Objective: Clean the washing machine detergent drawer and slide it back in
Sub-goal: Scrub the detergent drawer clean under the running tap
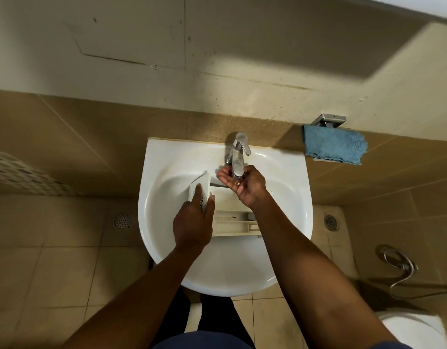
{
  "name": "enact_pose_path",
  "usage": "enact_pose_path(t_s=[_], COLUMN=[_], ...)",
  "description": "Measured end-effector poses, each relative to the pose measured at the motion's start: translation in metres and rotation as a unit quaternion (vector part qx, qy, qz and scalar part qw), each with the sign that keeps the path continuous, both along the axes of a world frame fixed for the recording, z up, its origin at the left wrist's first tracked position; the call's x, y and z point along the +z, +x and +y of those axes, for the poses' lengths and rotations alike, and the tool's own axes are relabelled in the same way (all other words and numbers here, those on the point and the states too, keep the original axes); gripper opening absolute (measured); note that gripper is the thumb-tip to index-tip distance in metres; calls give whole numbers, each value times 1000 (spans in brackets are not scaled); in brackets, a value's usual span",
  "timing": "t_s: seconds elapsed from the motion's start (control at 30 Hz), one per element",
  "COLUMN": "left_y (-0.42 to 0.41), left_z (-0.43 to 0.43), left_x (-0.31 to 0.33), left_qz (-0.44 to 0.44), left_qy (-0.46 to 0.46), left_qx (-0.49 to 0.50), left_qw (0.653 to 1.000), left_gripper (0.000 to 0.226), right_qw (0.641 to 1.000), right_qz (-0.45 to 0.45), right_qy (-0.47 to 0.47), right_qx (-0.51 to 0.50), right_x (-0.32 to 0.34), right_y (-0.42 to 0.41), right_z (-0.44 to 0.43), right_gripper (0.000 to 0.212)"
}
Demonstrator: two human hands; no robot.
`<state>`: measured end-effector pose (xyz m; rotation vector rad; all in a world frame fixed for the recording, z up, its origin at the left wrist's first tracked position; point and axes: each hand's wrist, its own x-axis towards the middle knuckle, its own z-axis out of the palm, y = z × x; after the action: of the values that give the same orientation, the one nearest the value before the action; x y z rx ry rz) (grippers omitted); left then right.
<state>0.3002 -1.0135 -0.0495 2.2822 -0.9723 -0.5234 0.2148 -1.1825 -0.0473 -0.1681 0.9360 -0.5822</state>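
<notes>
The white detergent drawer [232, 220] lies across the basin of the white sink [287, 187], its front panel to the left and its stained compartments facing up. My left hand [193, 222] grips the front panel, thumb on one side and fingers over the other. My right hand [242, 183] is cupped palm-up under the spout of the chrome tap [238, 153], above the drawer's far side. It holds nothing; a ring shows on one finger. Whether water is running, I cannot tell.
A blue cloth [334, 144] hangs from a metal holder on the wall right of the sink. Floor drains [123, 220] lie on both sides below. A spray hose [399, 263] and a toilet edge [416, 328] are at lower right.
</notes>
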Motion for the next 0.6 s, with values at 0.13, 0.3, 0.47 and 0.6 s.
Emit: enact_pose_path(t_s=[0.13,0.3,0.47,0.6], left_y=[0,0,1,0], left_z=[1,1,0,1], left_x=[-2,-7,-9,-8], left_qz=[-2,-7,-3,-2], left_qy=[-6,-7,-13,-27], left_qx=[1,-6,-3,7], left_qw=[1000,1000,1000,1000], left_gripper=[69,66,62,60], right_qw=[1000,993,951,897], right_qz=[15,47,178,290], right_qy=[-11,-31,-92,-148], right_qx=[19,105,234,300], right_x=[-2,8,29,34], right_y=[1,-2,-48,-92], right_z=[-2,-5,-6,17], right_gripper=[51,48,46,45])
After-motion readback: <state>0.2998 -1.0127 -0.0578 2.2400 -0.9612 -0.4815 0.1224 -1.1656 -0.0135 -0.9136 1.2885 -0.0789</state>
